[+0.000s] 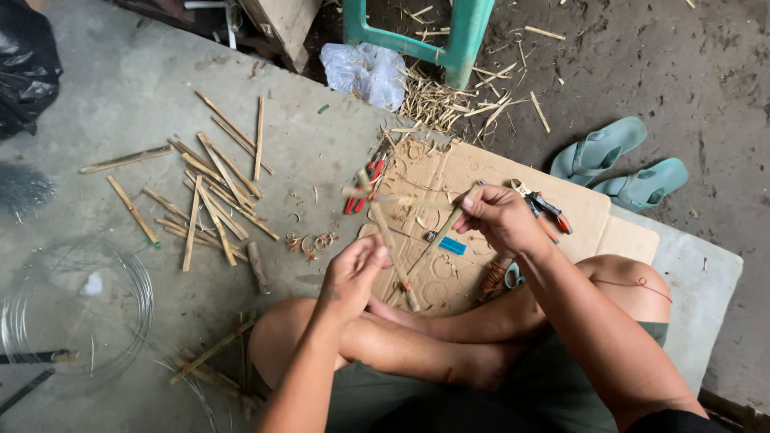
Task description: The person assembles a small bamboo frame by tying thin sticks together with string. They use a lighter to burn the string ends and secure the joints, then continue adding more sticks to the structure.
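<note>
I sit cross-legged on a concrete floor. My left hand [353, 277] grips the lower part of a frame of thin bamboo sticks [393, 240], held above a flattened cardboard sheet [585, 212]. My right hand [501, 216] pinches the upper end of another stick of the same frame. The sticks cross between my hands and look slightly blurred.
A pile of cut bamboo sticks [212, 192] lies to the left. Red-handled pliers [365, 188] and orange-handled cutters [545, 208] rest on the cardboard with a small blue piece [452, 245]. A coil of clear wire [76, 309], teal sandals [622, 164] and a green stool [461, 36] surround me.
</note>
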